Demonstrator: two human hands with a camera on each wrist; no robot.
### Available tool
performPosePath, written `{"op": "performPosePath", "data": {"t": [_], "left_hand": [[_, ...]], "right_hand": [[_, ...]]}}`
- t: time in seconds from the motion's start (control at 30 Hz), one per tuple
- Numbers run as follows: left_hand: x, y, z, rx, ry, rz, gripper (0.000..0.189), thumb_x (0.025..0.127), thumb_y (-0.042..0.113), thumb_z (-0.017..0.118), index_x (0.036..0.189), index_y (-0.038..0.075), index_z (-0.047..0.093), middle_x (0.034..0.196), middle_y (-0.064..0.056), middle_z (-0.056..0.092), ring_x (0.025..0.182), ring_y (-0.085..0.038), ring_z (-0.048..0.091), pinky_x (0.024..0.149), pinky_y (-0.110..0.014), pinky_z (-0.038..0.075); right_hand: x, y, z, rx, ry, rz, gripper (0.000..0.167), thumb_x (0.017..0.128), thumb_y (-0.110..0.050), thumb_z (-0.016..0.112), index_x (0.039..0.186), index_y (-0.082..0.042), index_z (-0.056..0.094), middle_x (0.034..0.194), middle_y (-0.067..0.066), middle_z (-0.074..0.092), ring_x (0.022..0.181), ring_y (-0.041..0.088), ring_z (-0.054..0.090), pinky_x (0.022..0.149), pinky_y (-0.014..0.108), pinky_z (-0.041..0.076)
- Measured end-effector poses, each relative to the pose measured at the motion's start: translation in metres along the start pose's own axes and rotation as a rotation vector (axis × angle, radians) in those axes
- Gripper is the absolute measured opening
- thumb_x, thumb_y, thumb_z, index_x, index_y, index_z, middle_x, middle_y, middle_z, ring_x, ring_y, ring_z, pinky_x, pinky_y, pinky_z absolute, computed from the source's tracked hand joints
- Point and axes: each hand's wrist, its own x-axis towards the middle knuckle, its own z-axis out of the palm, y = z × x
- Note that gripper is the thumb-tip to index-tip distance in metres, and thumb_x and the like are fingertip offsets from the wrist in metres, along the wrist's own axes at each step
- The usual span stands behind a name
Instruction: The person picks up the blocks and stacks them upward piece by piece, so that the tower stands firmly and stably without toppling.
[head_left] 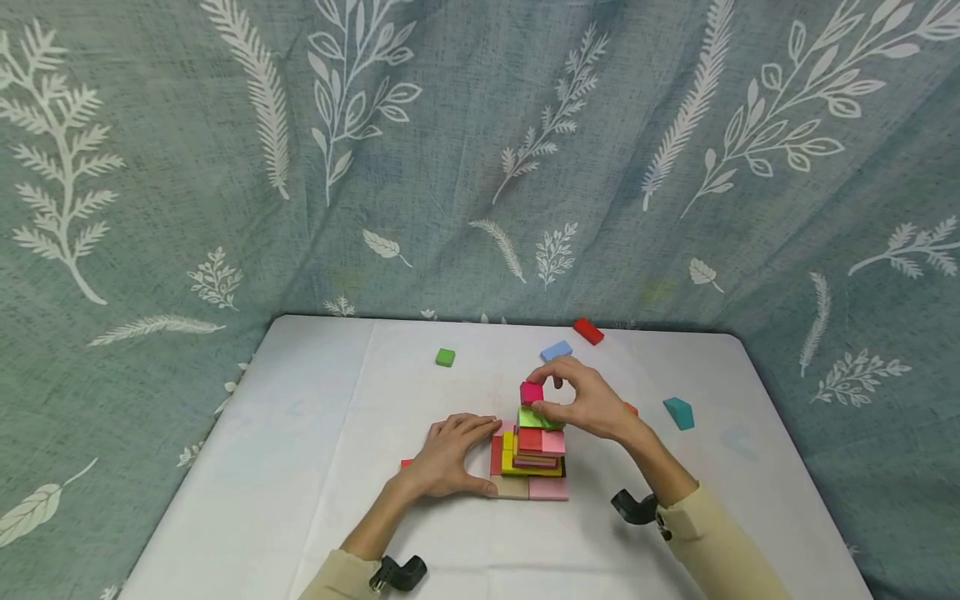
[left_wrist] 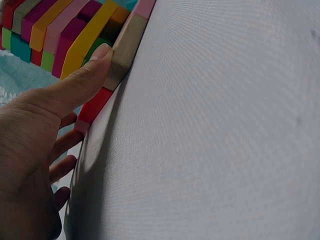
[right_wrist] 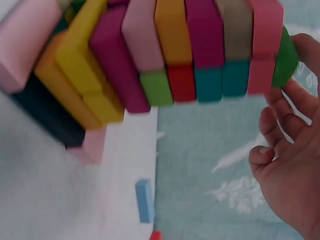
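A tower of colourful wooden blocks (head_left: 540, 460) stands on the white table, stacked many layers high. At its top, my right hand (head_left: 592, 404) pinches a green block (right_wrist: 286, 60) with thumb and fingertips. A magenta block (head_left: 531, 393) shows beside the index fingertip in the head view. My left hand (head_left: 453, 458) lies along the tower's left side with fingers spread. Its thumb tip is right at the tan block (left_wrist: 122, 55) in the base, while the other fingers reach toward the back. A red block (left_wrist: 95, 106) sits low beside these fingers.
Loose blocks lie about the table (head_left: 337, 492): a green one (head_left: 445, 357) at the back left, a blue one (head_left: 556, 350) and a red one (head_left: 588, 331) at the back, and a teal one (head_left: 679, 413) to the right. A patterned curtain (head_left: 465, 167) hangs behind.
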Motion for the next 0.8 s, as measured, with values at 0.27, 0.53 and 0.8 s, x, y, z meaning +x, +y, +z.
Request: {"op": "performPosePath", "data": {"t": [0.27,0.53,0.8], "left_hand": [[0.000,0.001,0.000,-0.008,0.009,0.007,0.105,0.070,0.072,0.077,0.156,0.025,0.039,0.157,0.004,0.041,0.141,-0.023,0.033,0.106,-0.055,0.027],[0.001,0.000,0.001,0.007,0.005,0.001,0.105,0.070,0.072,0.077,0.156,0.027,0.038,0.157,0.005,0.041,0.141,-0.022,0.032,0.107,-0.054,0.027],[0.001,0.000,0.002,0.001,0.003,-0.004,0.105,0.069,0.071,0.078,0.156,0.027,0.039,0.157,0.004,0.041,0.142,-0.022,0.032,0.106,-0.055,0.027]], "right_hand": [[-0.006,-0.014,0.002,-0.049,0.002,-0.050,0.032,0.088,-0.027,0.079,0.117,-0.026,0.067,0.115,-0.012,0.062,0.100,0.014,0.050,0.084,0.039,0.046],[-0.011,-0.020,0.003,-0.045,-0.042,-0.087,0.035,0.086,-0.030,0.080,0.119,-0.027,0.068,0.118,-0.015,0.064,0.110,0.011,0.051,0.092,0.047,0.049],[-0.015,-0.020,0.008,-0.146,-0.039,-0.061,0.037,0.084,-0.025,0.081,0.119,-0.026,0.068,0.115,-0.014,0.064,0.108,0.009,0.050,0.089,0.045,0.049]]}}
